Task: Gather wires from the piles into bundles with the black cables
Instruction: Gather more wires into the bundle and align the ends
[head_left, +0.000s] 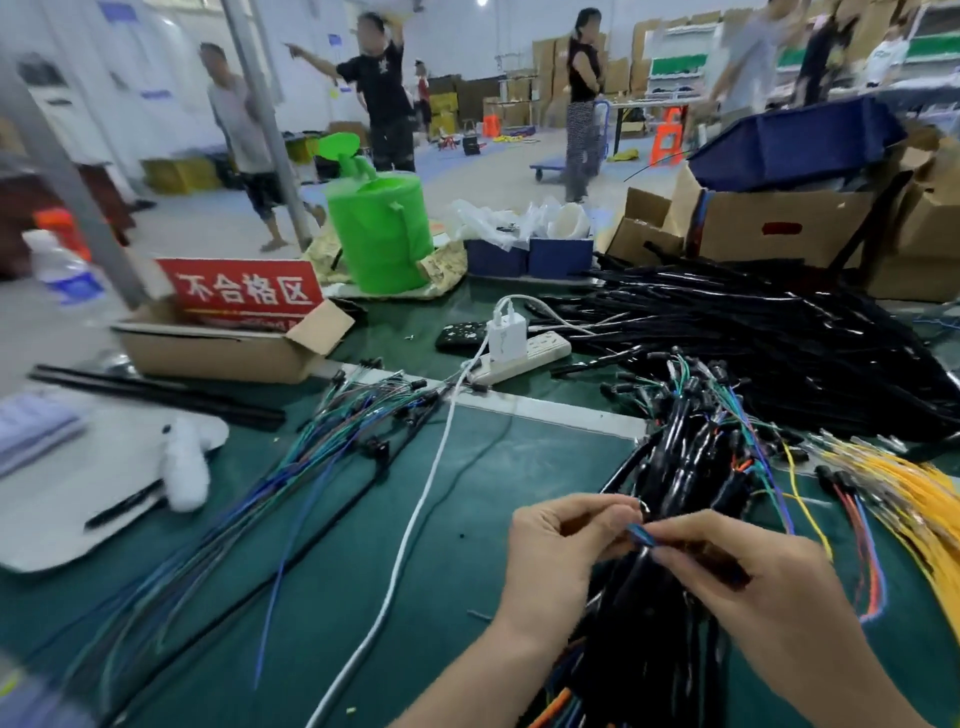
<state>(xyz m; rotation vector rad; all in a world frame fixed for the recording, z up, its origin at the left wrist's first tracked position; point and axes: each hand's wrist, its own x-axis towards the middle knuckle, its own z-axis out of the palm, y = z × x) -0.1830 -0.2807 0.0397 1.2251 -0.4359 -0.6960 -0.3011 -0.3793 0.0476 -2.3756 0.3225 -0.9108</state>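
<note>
One desk (332, 571): flat top under a dark green mat, with a pale strip crossing it at mid-frame.
Black cables (779, 332): a wide, glossy heap of long sheathed lengths in the right half of the frame, fanning towards the upper centre.
Cardboard boxes (779, 228): brown corrugated cartons in the upper right, behind the heap.
Bundle (675, 467): black cables mixed with thin coloured wires, running from centre right down to the lower edge and passing under both hands.
Loose wires (322, 447): a thin blue, green and black pile lying slantwise across the left centre, with small dark plugs at the upper ends.
Yellow wires (914, 499): a dense sheaf at the right edge, with red and orange strands just beside it.
Green tub (382, 239): smooth, rounded plastic, upper centre.
Red sign (241, 293): a stiff board with white characters, standing in an open carton (228, 353) at the left.
Power strip (524, 358): a white plastic bar in the centre carrying a boxy white charger (506, 335); its white cord (415, 519) curves down to the lower edge.
Left hand (556, 551): lower centre, fingers curled, grip closed at the fingertips on the blue wires.
Right hand (748, 587): lower right, thumb and forefinger pinched tight on the same wires.
Blue wires (641, 535): short, thin ends showing between the two grips, above the bundle.
</note>
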